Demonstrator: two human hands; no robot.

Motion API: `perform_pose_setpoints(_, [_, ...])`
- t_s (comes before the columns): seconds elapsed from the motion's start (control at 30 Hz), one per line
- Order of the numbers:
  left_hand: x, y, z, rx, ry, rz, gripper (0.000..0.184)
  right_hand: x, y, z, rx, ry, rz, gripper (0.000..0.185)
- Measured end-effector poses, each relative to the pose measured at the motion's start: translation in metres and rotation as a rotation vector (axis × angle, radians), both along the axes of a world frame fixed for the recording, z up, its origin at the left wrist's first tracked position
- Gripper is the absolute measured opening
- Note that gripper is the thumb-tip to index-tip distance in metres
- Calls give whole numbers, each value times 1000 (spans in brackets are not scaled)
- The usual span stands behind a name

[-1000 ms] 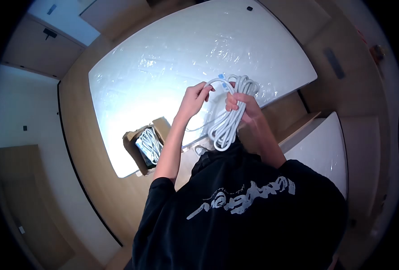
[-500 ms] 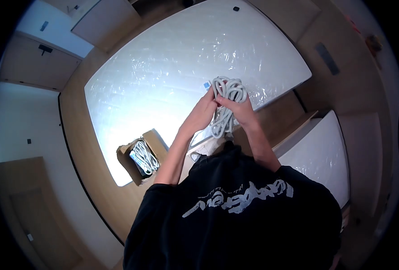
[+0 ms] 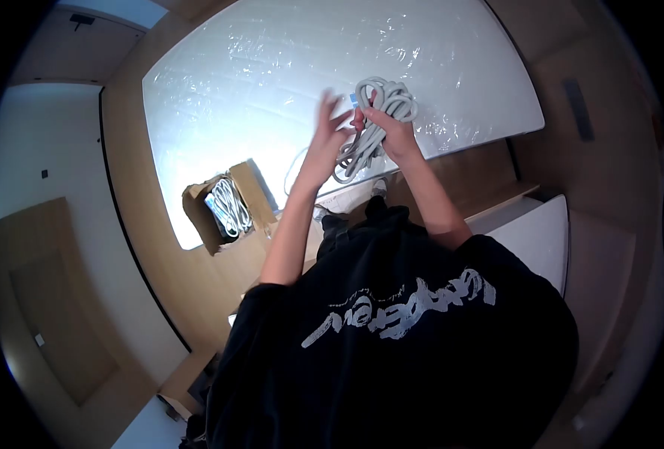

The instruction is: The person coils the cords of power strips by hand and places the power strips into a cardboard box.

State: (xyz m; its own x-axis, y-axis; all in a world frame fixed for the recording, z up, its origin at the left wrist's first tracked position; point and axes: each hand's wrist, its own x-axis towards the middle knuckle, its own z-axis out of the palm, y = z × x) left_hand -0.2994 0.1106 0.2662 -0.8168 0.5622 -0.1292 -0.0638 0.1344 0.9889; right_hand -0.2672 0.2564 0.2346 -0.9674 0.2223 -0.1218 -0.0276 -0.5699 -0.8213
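Observation:
A bundle of coiled grey-white cable [image 3: 360,159] is held up over the plastic-wrapped mattress [image 3: 272,90]. My right hand [image 3: 398,138] grips the coils from the right, its thumb lying across them. Close by on the left, my left hand [image 3: 323,146] is off the bundle with its fingers apart and slightly blurred. Reddish fingertips show between the loops, belonging to the gripping hand. Beside the coils is a small blue-and-white tag [image 3: 353,99]. A thin pale loop curves out near the left wrist; what it belongs to is unclear.
An open cardboard box [image 3: 251,196] with more coiled white cable [image 3: 231,209] stands at the mattress's lower left edge. A second wrapped mattress [image 3: 526,239] lies at right behind a wooden ledge [image 3: 496,206]. My shoes [image 3: 379,187] show below the hands.
My left hand has come away from the cable bundle and spread its fingers. My right hand keeps hold of it. The camera view has shifted, so the box and mattress appear higher.

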Motion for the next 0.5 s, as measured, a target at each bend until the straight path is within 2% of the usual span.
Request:
perform_pose_setpoints(0.03, [9,0,-14,227,-95,437,59,0,4,-2,1,-6,9,19])
perform_pose_setpoints(0.1, [24,-20,-75,-28,-215,866,54,3,14,-8,78,85,90,22])
perform_pose_setpoints(0.17, [37,-33,-93,216,-963,625,64,8,19,-10,140,131,151,26])
perform_pose_setpoints(0.23, [36,-24,-95,268,-1215,532,70,24,22,3,95,140,299,32])
perform_pose_setpoints(0.27, [31,-23,-95,330,-1197,434,75,30,25,1,-36,167,343,33])
perform_pose_setpoints(0.3, [22,-19,-98,524,-1345,372,71,35,28,2,-35,161,345,33])
perform_pose_setpoints(0.37, [-3,-16,-136,567,-1447,558,57,50,30,13,-27,168,439,35])
perform_pose_setpoints(0.4, [-20,-21,-167,657,-1426,440,49,53,33,17,-17,182,480,35])
perform_pose_setpoints(0.43, [-28,-18,-163,743,-1404,322,41,55,35,14,-14,179,477,35])
perform_pose_setpoints(0.47, [-34,-8,-160,677,-1296,348,36,59,36,7,-83,160,393,34])
perform_pose_setpoints(0.5, [-37,0,-144,674,-1304,342,36,61,37,1,-149,142,306,33])
